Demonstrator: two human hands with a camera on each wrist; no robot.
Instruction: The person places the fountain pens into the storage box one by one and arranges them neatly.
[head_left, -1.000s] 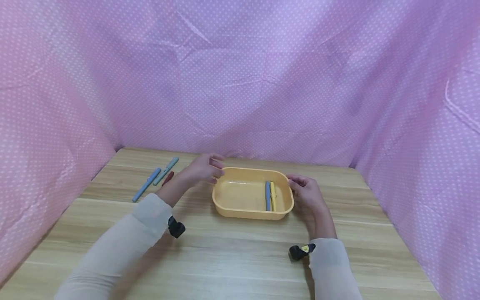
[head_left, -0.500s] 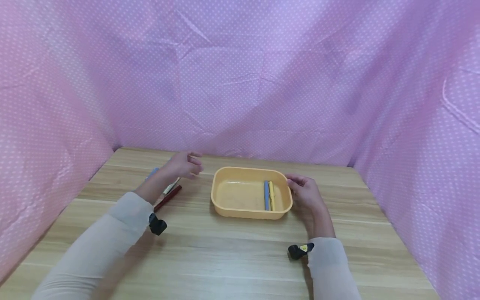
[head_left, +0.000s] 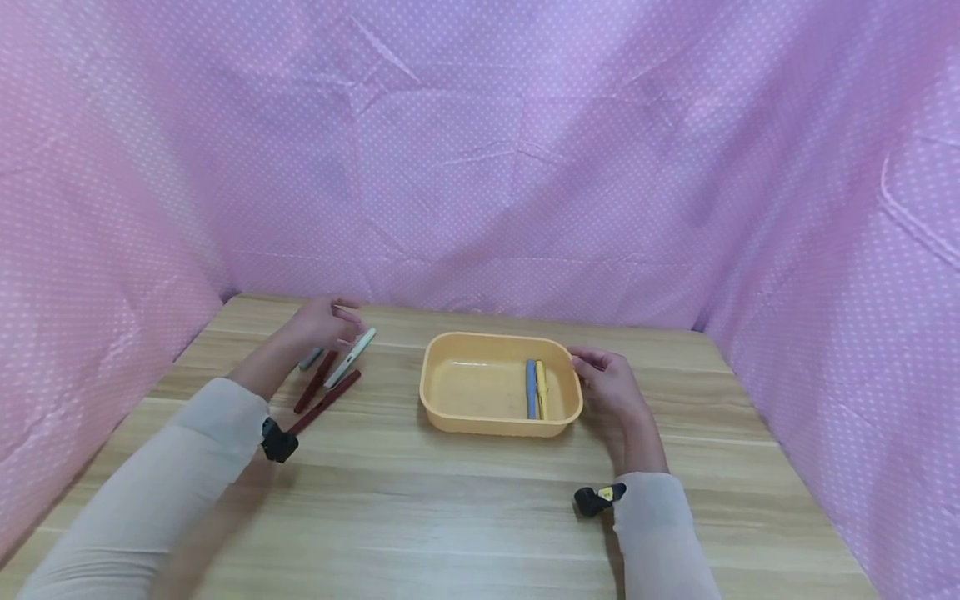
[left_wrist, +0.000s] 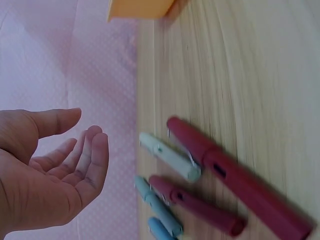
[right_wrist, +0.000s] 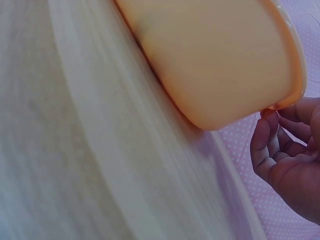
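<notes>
Right hand (head_left: 613, 385) pinches a smooth oblong yellow tray (head_left: 495, 427) by its three-o'clock rim; left hand (head_left: 324, 323) hangs relaxed near slim red pens (head_left: 328, 400).

Pink cloth (head_left: 480, 167) with small white dots hangs behind and at both sides, creased in places. The tabletop (head_left: 450, 525) has pale, streaked wood grain; the blurred right-wrist view leaves its texture hard to judge.

The head view looks forward and down over the whole table (head_left: 480, 517); tilted wrist views look closely past the left hand (left_wrist: 52, 187) and right hand (right_wrist: 295, 172). All three share the yellow tray (head_left: 495, 427).
</notes>
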